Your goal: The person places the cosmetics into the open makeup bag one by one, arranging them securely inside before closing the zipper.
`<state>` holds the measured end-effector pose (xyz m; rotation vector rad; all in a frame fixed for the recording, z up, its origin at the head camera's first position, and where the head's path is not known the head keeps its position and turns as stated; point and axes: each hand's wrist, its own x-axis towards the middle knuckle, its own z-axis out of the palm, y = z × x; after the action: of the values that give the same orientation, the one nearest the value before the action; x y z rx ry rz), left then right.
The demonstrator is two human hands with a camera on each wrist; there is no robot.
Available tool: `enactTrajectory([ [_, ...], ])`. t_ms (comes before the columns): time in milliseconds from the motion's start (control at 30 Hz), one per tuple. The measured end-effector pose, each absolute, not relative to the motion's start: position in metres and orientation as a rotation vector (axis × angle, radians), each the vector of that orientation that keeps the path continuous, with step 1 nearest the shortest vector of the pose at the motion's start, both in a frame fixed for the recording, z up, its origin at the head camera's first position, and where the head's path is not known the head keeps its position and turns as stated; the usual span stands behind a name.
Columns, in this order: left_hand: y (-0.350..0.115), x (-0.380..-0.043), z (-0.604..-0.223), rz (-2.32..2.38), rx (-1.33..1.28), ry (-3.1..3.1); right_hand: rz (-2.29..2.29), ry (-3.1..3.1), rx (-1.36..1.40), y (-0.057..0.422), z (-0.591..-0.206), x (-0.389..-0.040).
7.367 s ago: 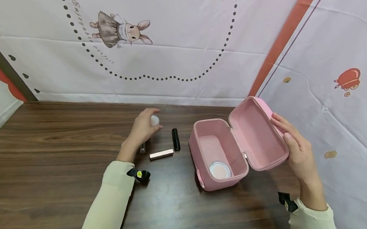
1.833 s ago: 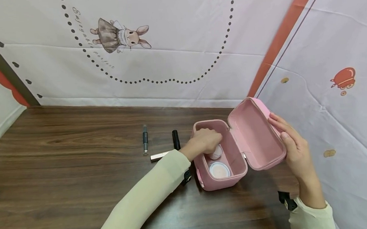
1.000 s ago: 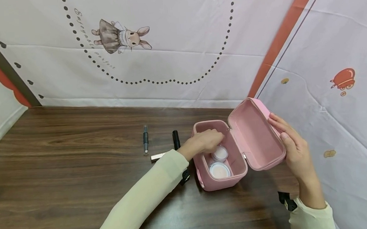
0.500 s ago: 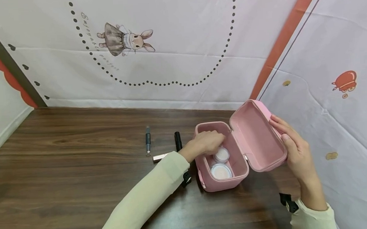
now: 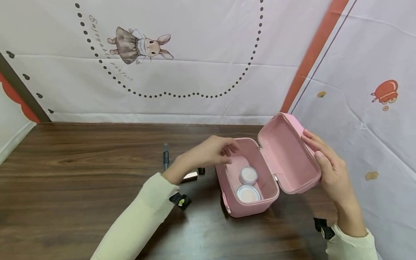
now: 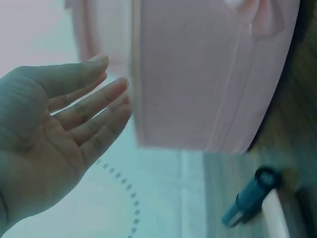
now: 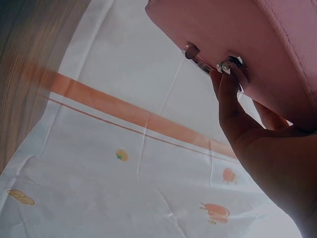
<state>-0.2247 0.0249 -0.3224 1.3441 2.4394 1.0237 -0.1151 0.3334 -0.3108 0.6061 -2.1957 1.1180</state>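
Note:
A pink makeup case point(image 5: 251, 209) stands on the table with its lid point(image 5: 291, 153) swung to the right. Inside lie a small white round jar point(image 5: 248, 175) and, nearer the front, a wider round pale compact point(image 5: 248, 194). My left hand point(image 5: 212, 150) hovers over the case's left rim, fingers loosely bent and holding nothing; the left wrist view shows its palm beside the case wall point(image 6: 188, 74). My right hand point(image 5: 331, 170) holds the lid's outer edge, thumb at the rim. In the right wrist view its fingers point(image 7: 229, 96) are at metal fittings on the lid.
Left of the case lie a dark slim pen point(image 5: 166, 155), a shiny pale-gold tube point(image 5: 191, 176) and a black tube point(image 5: 201, 171), partly hidden by the left arm. A printed cloth point(image 5: 204, 59) hangs behind the table and on the right.
The white jar, earlier in my left hand above the table, now lies in the case. Within the last half second the left hand rose out leftward. The right hand stays on the lid.

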Motion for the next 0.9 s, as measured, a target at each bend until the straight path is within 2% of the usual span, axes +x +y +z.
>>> enactTrajectory([
  [267, -0.039, -0.211, -0.336, 1.271, 1.2, 2.612, 1.116, -2.189, 0.615, 0.332, -0.309, -0.117],
  [500, -0.078, -0.203, -0.365, 1.177, 1.102, 2.757, 1.116, -2.188, 0.606, 0.333, -0.311, -0.117],
  [700, -0.097, -0.201, -0.375, 0.985, 0.994, 2.765, 1.129, -2.191, 0.603, 0.332, -0.312, -0.117],
  [900, -0.096, -0.202, -0.382, 0.896, 0.938, 2.718, 1.138, -2.187, 0.601, 0.332, -0.311, -0.116],
])
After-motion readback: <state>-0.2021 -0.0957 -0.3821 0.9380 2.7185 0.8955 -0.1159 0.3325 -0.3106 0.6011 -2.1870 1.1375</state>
